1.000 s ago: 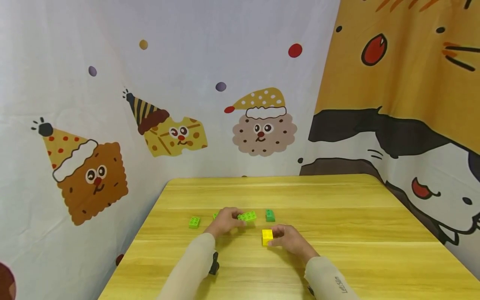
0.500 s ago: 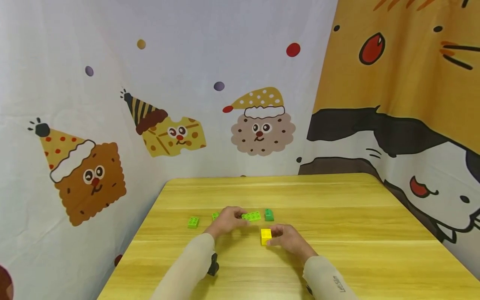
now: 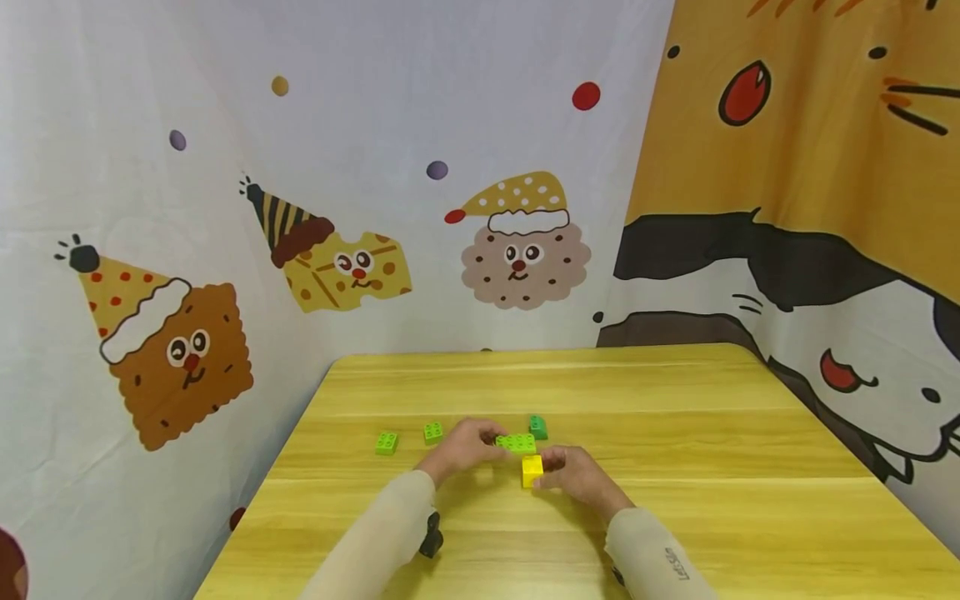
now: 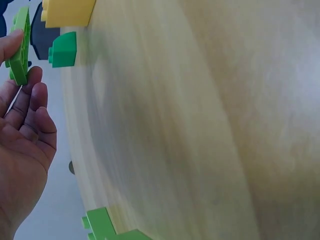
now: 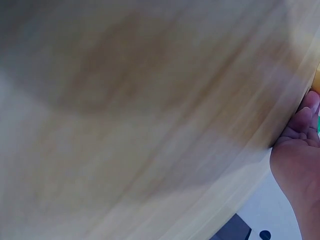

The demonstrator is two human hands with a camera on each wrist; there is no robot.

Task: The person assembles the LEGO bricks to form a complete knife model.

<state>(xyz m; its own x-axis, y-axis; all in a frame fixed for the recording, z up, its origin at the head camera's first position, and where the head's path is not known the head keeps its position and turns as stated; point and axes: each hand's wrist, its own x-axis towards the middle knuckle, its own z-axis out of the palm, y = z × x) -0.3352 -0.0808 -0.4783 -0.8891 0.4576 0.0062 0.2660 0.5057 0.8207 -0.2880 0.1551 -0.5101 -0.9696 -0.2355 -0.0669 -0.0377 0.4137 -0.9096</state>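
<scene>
My left hand (image 3: 463, 448) pinches a flat lime-green building brick (image 3: 517, 443) by its left end, thumb and fingers on either side. In the left wrist view that brick (image 4: 20, 50) is off the table, seen nearly edge-on. Just in front of it is a yellow building brick (image 3: 532, 472), standing on the table and gripped by my right hand (image 3: 581, 477) from the right. The lime brick's near right corner comes close to the yellow one; whether they touch I cannot tell. In the right wrist view only a sliver of the yellow brick (image 5: 317, 82) shows beyond the fingertips.
A dark green brick with a sloped side (image 3: 537, 427) stands behind the yellow one. To the left lie two small lime-green bricks, one nearer (image 3: 386, 443) and one farther back (image 3: 432, 432). The wooden table (image 3: 637, 383) ends at a patterned curtain (image 3: 435, 100).
My left hand has carried the lime-green brick right and slightly toward me, up to the yellow brick. One small lime brick, earlier partly covered by that hand, now shows fully. My right hand stays put.
</scene>
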